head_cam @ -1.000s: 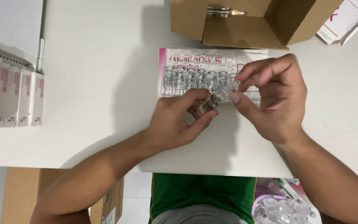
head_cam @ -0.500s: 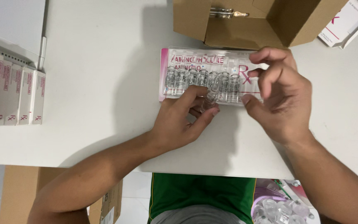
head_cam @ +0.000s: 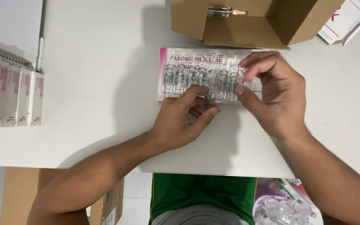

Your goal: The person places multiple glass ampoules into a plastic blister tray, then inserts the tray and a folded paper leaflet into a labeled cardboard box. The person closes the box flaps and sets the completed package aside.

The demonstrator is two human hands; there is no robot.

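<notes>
Head view: my left hand (head_cam: 180,123) pinches a clear ampoule (head_cam: 209,93) at the tray's (head_cam: 162,75) near edge; my right hand (head_cam: 273,93), fingers curled and empty, touches its far end. I judge I'm seating ampoules. Beyond both hands sits an open cardboard box (head_cam: 188,18); left, white-and-pink cartons (head_cam: 11,93).

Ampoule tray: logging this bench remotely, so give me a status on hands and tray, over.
Left hand pinching a small glass ampoule at the tray's near edge. Right hand resting on the clear ampoule tray, fingers curled. Open cardboard box just behind.
</notes>
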